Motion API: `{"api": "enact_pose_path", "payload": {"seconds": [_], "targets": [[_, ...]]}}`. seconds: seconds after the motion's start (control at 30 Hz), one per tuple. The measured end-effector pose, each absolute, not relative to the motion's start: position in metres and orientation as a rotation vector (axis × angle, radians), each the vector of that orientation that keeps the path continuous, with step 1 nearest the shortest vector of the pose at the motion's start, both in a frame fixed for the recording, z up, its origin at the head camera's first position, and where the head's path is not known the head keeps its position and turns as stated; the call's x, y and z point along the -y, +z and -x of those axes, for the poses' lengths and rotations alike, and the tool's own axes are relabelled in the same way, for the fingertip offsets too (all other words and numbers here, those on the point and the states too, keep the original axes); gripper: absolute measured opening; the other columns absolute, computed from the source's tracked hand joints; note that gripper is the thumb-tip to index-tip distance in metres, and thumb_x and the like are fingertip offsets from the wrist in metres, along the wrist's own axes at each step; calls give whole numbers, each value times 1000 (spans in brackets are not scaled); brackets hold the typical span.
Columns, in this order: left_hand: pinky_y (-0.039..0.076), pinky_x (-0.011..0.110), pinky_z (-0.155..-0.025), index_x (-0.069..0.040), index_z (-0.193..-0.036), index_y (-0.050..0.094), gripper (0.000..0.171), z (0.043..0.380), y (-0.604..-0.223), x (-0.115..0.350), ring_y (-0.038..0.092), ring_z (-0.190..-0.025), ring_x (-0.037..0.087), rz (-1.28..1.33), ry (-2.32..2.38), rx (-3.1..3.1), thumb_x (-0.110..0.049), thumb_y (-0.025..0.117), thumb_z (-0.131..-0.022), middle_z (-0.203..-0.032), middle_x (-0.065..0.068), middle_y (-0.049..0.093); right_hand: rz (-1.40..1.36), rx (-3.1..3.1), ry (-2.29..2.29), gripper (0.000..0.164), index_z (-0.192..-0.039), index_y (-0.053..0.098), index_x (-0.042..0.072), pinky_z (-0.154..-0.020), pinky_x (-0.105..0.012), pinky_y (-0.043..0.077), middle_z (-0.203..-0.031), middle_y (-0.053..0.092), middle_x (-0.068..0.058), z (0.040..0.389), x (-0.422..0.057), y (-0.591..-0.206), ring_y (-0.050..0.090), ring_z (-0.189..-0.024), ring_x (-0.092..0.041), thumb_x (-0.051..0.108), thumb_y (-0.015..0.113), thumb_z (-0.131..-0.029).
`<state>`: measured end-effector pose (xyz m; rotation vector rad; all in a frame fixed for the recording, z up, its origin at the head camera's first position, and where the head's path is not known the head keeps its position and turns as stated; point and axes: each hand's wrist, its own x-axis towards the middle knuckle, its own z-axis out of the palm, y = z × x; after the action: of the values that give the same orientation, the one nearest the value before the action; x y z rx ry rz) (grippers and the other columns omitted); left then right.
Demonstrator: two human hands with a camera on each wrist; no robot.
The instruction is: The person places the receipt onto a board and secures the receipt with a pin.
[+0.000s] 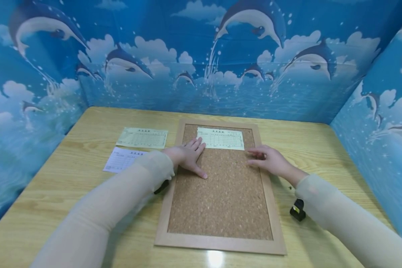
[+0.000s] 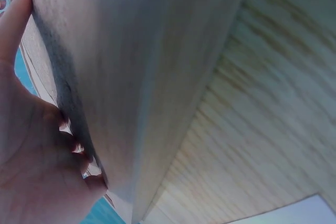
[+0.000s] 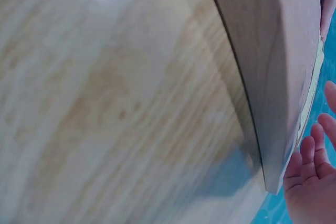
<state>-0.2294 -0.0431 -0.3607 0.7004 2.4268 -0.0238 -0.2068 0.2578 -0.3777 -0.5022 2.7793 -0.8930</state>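
Note:
A cork board (image 1: 221, 193) in a pale wooden frame lies on the table. Near its far end is a pale green printed form (image 1: 221, 138), flat on the cork. My left hand (image 1: 188, 156) lies spread on the left part of the board, fingertips at the form's lower left corner, thumb stretched out over the cork. Loosely bent, the fingers of my right hand (image 1: 271, 160) hover by the form's lower right corner, over the frame's right side. In the right wrist view that hand (image 3: 312, 182) shows its thumb apart from the fingers and nothing between them.
Left of the board lie another green form (image 1: 142, 138) and a white form (image 1: 120, 160), the latter partly behind my left sleeve. A tiny dark speck (image 1: 290, 188) is on the wooden table (image 1: 308, 149) to the right. Dolphin-printed curtains (image 1: 201, 56) enclose the back and sides.

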Motion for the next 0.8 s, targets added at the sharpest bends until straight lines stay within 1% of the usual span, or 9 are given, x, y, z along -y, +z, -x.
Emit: {"api": "enact_pose_path", "payload": {"seconds": [0.23, 0.43, 0.5, 0.63, 0.8], "targets": [[4, 45, -111, -11, -150, -7, 122, 232, -367, 44, -17, -139, 24, -706, -16, -2428, -79, 54, -68, -153, 10, -20, 420, -2724, -1018, 46, -124, 60, 3, -76, -35, 46, -100, 61, -10, 203, -262, -382, 54, -91, -23, 23, 71, -84], [2, 46, -111, -13, -149, -10, 125, 236, -375, 44, -19, -138, 23, -701, -2, -2425, -81, 55, -66, -152, 9, -23, 322, -2669, -1100, 48, -126, 58, 5, -71, -33, 49, -107, 60, -12, 199, -268, -380, 54, -99, -27, 25, 70, -85], [2, 45, -111, -14, -149, -12, 125, 237, -377, 44, -20, -138, 22, -697, -3, -2423, -81, 55, -66, -151, 8, -24, 312, -2666, -1117, 48, -126, 58, 4, -71, -33, 49, -106, 60, -12, 198, -271, -379, 54, -99, -27, 25, 69, -85], [3, 45, -112, -15, -148, -14, 125, 239, -379, 43, -21, -137, 22, -692, -19, -2419, -81, 54, -66, -150, 7, -26, 323, -2705, -1098, 46, -125, 59, 3, -76, -33, 47, -103, 62, -11, 195, -277, -377, 55, -98, -26, 26, 68, -86], [4, 43, -112, -15, -147, -14, 122, 237, -373, 43, -21, -138, 21, -690, -31, -2418, -80, 53, -69, -150, 7, -26, 301, -2712, -1079, 47, -126, 58, 3, -69, -32, 48, -104, 61, -11, 192, -285, -373, 54, -97, -25, 28, 66, -88]]}}
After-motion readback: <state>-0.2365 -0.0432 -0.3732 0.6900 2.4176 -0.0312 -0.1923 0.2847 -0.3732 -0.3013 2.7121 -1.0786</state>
